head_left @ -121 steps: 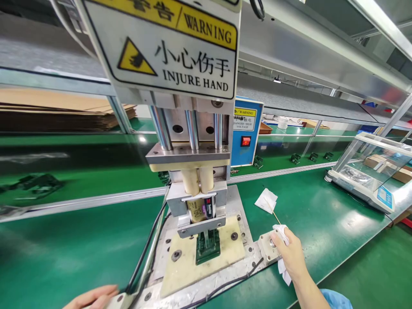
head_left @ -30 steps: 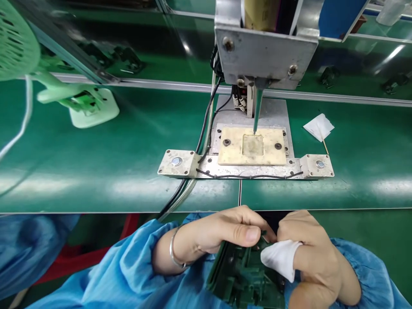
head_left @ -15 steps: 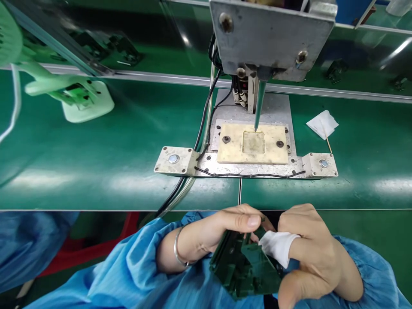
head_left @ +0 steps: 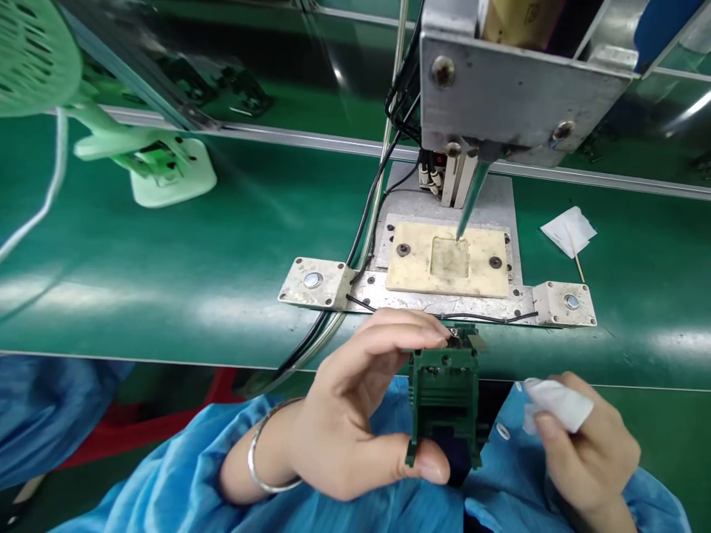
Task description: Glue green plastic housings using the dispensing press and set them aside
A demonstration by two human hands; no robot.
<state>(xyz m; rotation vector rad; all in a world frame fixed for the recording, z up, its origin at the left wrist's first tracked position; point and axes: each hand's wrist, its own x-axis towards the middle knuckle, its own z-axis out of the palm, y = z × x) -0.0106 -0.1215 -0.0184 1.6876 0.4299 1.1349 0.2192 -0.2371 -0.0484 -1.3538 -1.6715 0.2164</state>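
Note:
My left hand (head_left: 355,414) grips a dark green plastic housing (head_left: 446,400) by its left side, fingers at the top and thumb at the lower edge. The housing is held up in front of the bench edge, its ribbed open frame facing me. A small metal part shows at its top. Off to the right and apart from it, my right hand (head_left: 594,451) pinches a folded white wipe (head_left: 561,403) between thumb and fingers.
Ahead stands a bench press with a metal head (head_left: 516,96), a thin rod and a cream fixture plate (head_left: 447,259). Button boxes (head_left: 314,281) flank it. A white cloth with a stick (head_left: 569,229) lies right; a green fan (head_left: 172,174) stands left. Cables run over the bench edge.
My left hand has raised and turned the green housing, bringing it upright toward the bench. My right hand has drawn away to the right with the wipe. The view has shifted slightly.

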